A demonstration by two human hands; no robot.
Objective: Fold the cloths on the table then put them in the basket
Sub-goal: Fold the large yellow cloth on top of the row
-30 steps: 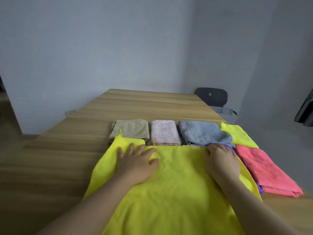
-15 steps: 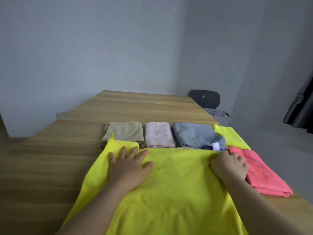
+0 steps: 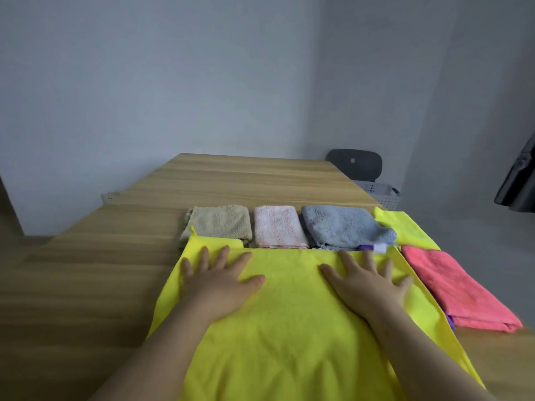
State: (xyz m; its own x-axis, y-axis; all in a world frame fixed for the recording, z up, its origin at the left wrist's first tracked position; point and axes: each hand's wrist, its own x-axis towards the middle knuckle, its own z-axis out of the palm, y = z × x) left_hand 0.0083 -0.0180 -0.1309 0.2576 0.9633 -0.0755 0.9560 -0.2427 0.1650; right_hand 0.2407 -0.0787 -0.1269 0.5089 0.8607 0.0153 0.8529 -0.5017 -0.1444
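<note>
— Hands first: how do they lie?
— Left hand and right hand both rest palm down on the big yellow cloth, fingers straight and spread wide, gripping nothing.
— And the surface, the room?
— Wooden table, plain grey wall. Three folded cloths sit in a row along the big cloth's far edge: beige cloth, pale pink cloth, blue cloth. To the right lie a second yellow cloth and, nearer, a folded coral cloth.
— The basket?
— White basket stands past the table's far right corner, below a dark chair back; the table hides part of it.
— Anything unclear?
— A purple cloth with a white tag peeks out by the right fingertips, mostly covered. The dark object at the right edge is cut off; I cannot tell what it is.
</note>
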